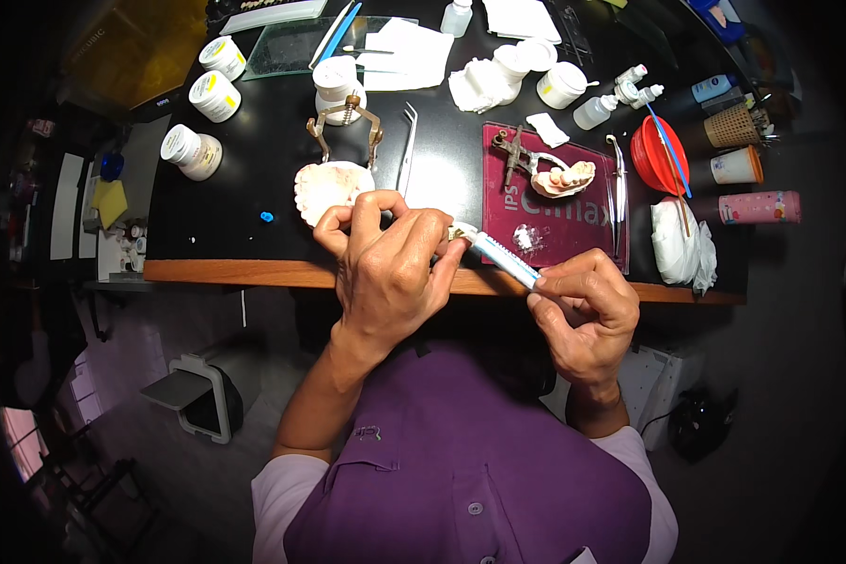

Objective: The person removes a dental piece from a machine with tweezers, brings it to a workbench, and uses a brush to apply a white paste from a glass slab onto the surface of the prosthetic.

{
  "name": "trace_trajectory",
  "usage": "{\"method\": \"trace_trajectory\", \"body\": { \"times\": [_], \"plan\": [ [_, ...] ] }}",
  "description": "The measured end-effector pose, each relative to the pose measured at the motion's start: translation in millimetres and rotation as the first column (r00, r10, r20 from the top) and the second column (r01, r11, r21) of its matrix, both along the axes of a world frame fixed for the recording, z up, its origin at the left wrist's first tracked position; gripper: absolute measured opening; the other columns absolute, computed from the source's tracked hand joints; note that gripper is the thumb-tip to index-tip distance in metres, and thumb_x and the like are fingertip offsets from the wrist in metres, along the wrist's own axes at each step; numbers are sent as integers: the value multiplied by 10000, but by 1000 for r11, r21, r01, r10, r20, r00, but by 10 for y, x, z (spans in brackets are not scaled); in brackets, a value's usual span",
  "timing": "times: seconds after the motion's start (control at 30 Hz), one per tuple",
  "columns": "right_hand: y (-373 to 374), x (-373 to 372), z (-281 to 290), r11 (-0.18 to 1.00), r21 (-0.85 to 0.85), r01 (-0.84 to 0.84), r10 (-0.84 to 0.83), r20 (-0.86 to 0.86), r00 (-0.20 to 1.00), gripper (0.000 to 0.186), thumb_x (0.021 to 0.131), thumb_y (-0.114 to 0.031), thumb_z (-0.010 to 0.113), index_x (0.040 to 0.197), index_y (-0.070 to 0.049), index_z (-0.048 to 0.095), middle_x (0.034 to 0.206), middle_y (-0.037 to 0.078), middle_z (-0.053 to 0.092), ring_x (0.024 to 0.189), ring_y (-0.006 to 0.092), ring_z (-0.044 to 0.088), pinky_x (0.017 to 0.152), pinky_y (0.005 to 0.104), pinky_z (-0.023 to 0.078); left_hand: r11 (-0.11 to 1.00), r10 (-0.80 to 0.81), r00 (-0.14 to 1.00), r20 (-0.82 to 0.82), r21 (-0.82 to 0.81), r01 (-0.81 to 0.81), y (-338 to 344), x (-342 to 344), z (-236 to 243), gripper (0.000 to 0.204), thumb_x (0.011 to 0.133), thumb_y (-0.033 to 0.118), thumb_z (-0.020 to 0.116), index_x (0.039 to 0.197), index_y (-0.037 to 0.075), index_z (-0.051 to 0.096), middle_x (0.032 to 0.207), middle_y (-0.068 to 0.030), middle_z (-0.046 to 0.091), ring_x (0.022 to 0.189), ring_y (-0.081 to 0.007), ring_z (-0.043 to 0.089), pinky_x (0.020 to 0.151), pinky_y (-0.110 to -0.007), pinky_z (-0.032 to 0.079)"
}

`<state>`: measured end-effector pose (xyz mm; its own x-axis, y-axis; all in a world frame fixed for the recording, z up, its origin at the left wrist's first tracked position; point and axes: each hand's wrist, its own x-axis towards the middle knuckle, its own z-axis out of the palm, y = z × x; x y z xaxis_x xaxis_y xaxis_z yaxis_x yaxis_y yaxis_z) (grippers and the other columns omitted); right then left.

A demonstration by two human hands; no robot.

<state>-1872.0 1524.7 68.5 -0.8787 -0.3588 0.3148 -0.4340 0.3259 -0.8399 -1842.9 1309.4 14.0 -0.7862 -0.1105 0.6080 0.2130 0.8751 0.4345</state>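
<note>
The right hand [587,315], fingers drawn together, pinches a slim blue-and-white tube [506,258] at the front edge of the desk [240,272]; the left hand [395,249] curls by its tip, its hold unclear. Work appears under way, unfinished; completed steps cannot be told.

We see the wearer in a purple shirt [555,451] with pale, whitish short sleeves [287,498]. Down its front runs a placket [481,481] with a round purple button [475,509]; a chest pocket [371,459] sits left, a small dark mark [368,433] near it. We find the left hand [390,263] and right hand [590,315] ungloved.
</note>
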Motion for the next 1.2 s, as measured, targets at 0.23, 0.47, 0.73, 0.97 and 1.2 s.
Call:
{"method": "trace_trajectory", "body": {
  "times": [0.23,0.47,0.73,0.97,1.2],
  "plan": [
    [6,-23,-10,1000,1,-13,13,3,1000,125,746,104,739,837,19,733,847,94,671,696,107,655,550,223,504,1000,10,1000,10,-7,-10,-2,-11,26,218,710,168,883,805,156,688,747,121,672,897,-166,556,902,-442,246],
    [68,0,16,999,16,-40,39,40,998,152,782,138,732,881,23,728,908,102,647,737,88,637,582,198,501,1000,-23,1000,0,9,23,25,-31,30,216,717,171,886,853,159,719,713,117,643,903,-165,560,905,-442,247],
    [547,-77,94,986,33,166,-157,-177,971,141,772,74,779,894,22,730,910,123,707,777,166,688,661,280,536,1000,7,1000,17,-7,-7,13,5,50,264,728,177,908,920,144,729,677,98,630,918,-176,584,937,-436,264],
    [1104,-366,-213,694,227,683,-559,-427,710,186,788,-22,838,962,-8,774,839,91,721,720,195,638,651,328,489,1000,-4,1000,25,3,4,43,-13,76,245,736,161,913,884,135,719,704,90,656,929,-181,585,943,-436,249],
    [1048,-524,-141,634,370,679,-507,-464,726,169,817,-101,825,961,-24,783,871,115,731,807,272,656,741,396,517,999,-26,999,24,30,26,34,0,120,257,720,150,919,847,129,697,754,71,697,959,-185,591,938,-436,250]
  ]
}}
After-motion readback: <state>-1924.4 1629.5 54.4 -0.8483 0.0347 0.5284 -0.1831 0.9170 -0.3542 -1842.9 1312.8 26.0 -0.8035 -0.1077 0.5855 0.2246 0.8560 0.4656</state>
